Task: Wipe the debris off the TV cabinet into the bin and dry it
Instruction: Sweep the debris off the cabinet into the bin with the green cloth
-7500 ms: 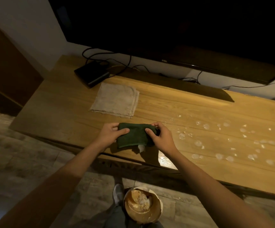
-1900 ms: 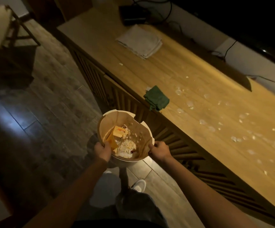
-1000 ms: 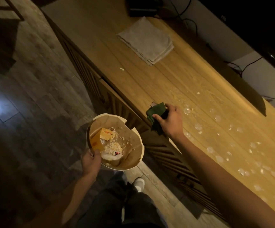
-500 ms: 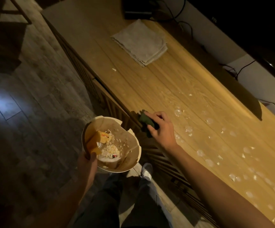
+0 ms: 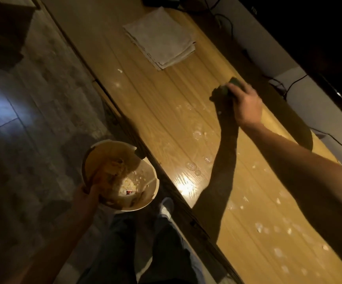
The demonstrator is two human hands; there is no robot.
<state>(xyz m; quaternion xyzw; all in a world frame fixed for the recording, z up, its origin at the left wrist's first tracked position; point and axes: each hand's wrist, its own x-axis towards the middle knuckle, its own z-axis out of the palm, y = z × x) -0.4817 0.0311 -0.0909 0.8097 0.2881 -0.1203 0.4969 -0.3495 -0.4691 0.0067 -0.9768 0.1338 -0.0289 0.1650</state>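
Now my right hand point(image 5: 246, 105) is out over the far part of the desk point(image 5: 166, 111), fingers curled over the green cloth point(image 5: 222, 93) and gripping it, with the cloth down on the wood close to the back edge; the picture is blurred there, so I cannot tell how the cloth is folded. My left hand point(image 5: 88, 191) holds the bin point(image 5: 153, 181) by its near rim, thumb hooked over the edge, below the desk's front edge and just beside it. Inside the bin I see pale crumbs and some yellowish scraps. White bits of debris point(image 5: 196, 134) and small wet spots lie scattered on the desk between the cloth and the front edge, and more of them run along the wood to the right under my forearm. A folded grey towel point(image 5: 160, 37) lies flat on the desk farther left, well apart from the green cloth. One lone white crumb point(image 5: 120, 70) sits near the towel's front corner. Dark cables point(image 5: 285, 87) trail along the wall behind the desk, under the black screen point(image 5: 309, 27). My legs and a pale shoe point(image 5: 166, 206) show on the floor point(image 5: 32, 119) by the bin.
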